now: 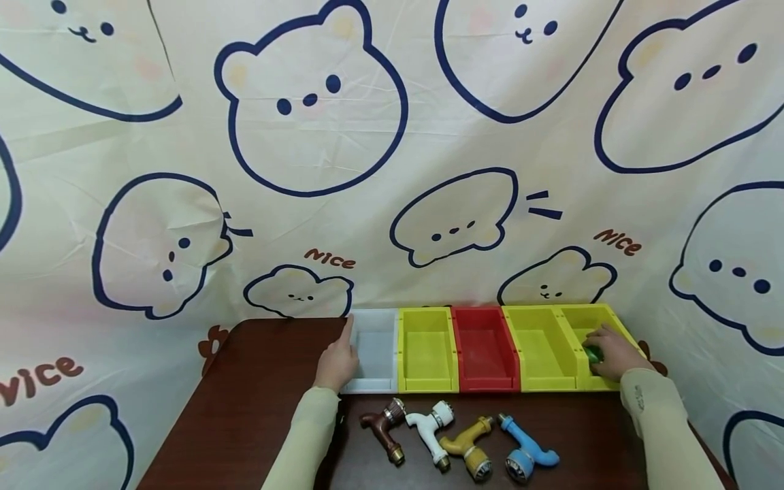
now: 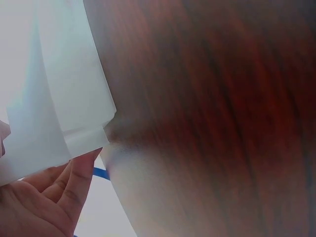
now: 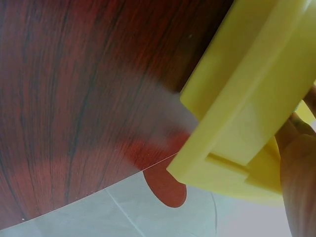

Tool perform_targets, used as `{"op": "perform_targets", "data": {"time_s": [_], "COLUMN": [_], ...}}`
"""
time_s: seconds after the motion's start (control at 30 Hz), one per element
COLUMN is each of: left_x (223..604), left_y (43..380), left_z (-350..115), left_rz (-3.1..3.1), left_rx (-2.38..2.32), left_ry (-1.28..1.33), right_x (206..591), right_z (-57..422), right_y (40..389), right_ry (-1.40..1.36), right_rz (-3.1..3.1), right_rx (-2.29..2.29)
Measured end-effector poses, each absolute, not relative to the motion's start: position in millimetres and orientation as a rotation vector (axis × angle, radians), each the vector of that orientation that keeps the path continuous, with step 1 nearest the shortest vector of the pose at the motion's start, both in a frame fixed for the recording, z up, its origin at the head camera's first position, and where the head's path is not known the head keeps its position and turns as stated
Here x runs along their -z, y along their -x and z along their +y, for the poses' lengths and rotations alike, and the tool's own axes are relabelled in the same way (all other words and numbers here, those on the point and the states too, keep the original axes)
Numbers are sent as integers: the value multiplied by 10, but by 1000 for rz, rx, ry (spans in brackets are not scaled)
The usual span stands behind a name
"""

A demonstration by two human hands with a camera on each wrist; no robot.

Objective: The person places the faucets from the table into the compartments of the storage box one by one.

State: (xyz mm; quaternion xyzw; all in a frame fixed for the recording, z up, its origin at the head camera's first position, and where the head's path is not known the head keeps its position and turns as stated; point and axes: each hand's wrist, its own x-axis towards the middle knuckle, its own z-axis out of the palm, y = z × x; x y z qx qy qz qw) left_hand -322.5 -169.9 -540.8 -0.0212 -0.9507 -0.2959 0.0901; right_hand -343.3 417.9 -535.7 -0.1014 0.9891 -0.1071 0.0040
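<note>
My left hand (image 1: 338,364) is at the left wall of the white bin (image 1: 375,382), index finger stretched along its rim. In the left wrist view its fingers (image 2: 76,185) lie against the outside of that bin's wall, with a bit of thumb at the frame's left edge. At the other end of the row, my right hand (image 1: 614,354) reaches into the rightmost yellow bin (image 1: 591,314). It holds a green faucet (image 1: 593,353), mostly hidden by the fingers and bin wall. Part of this hand shows beyond the yellow wall in the right wrist view.
Between the end bins stand a yellow bin (image 1: 427,384), a red bin (image 1: 486,383) and another yellow bin (image 1: 545,383). In front, on the dark wooden table (image 1: 257,401), lie a brown faucet (image 1: 386,430), a white faucet (image 1: 431,432), a yellow faucet (image 1: 468,442) and a blue faucet (image 1: 527,446). A printed cloth (image 1: 367,224) hangs behind.
</note>
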Motion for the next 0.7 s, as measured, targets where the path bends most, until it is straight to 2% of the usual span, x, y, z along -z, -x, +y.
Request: {"op": "perform_targets", "data": {"time_s": [0.7], "left_x": [5380], "left_y": [3205], "left_z": [-1696], "left_rz": [-2831], "left_rx": [899], "left_ry": [52], "right_x": [5370], "right_z": [4176], "right_y": [3420], "right_ry": [359], "right_rz": [3111], "right_rx": [303]}}
